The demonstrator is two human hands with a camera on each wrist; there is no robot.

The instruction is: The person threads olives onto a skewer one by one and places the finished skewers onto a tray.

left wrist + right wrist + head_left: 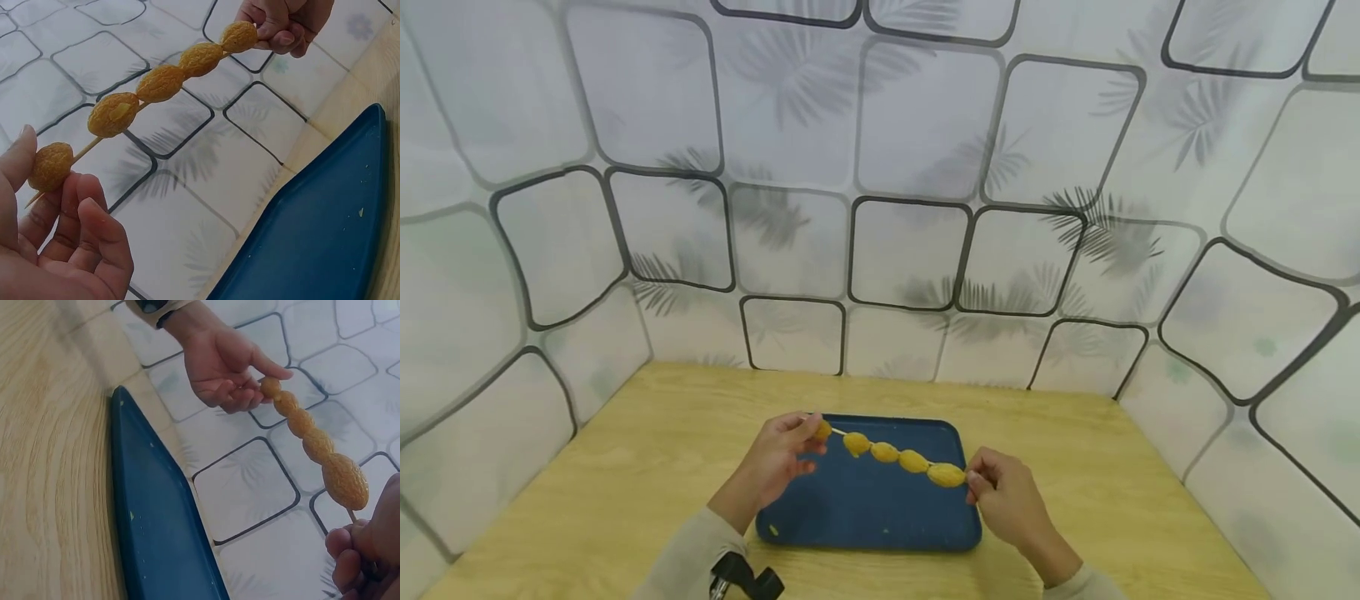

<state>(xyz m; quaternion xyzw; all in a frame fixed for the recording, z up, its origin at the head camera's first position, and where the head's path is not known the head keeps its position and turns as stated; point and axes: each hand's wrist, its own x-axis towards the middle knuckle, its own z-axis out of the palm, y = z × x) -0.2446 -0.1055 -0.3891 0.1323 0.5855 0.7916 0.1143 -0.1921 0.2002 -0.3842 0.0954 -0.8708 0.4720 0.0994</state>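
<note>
A thin wooden skewer (87, 150) carries several wrinkled, golden-yellow oval balls (884, 452) that look like fried food. My left hand (780, 458) pinches the end ball (51, 166) between thumb and fingers, and the skewer's pointed tip sticks out past it. A stretch of bare stick separates that ball from the others, which sit close together. At the opposite end, my right hand (1009, 493) grips the skewer just beyond the largest ball (345, 482). Both hands hold the skewer in the air over a blue tray (865, 508), sloping down toward the right in the head view.
The tray lies on a light wood-grain table (685, 442), with small yellow crumbs (773, 530) on it. Patterned white walls (790, 242) stand behind and at both sides. A black clamp-like fitting (747, 577) shows at my left sleeve (688, 550).
</note>
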